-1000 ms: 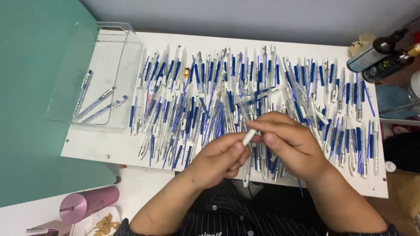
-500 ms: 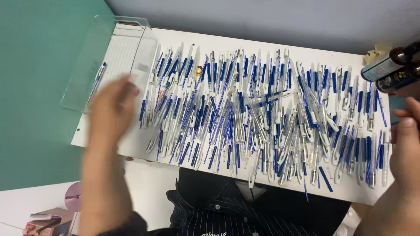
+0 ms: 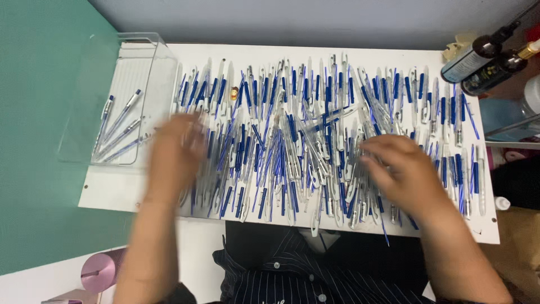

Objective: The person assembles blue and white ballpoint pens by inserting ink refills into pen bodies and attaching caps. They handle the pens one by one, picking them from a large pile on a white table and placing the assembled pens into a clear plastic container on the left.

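Our left hand [image 3: 174,149] swings back from the clear tray [image 3: 84,101], open and blurry; right hand [image 3: 402,169] paws the pen pile [image 3: 315,129], grip unclear. Few pens trayed, loads left.

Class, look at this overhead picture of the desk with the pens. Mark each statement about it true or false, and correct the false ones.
1. The clear plastic tray sits at the left end of the white board. True.
2. The tray holds no pens. False: a few finished pens lie in it.
3. The right hand rests on the spread of pen parts. True.
4. The left hand is inside the tray. False: it is over the parts, just right of the tray.
5. Two dark bottles stand at the far right corner. True.
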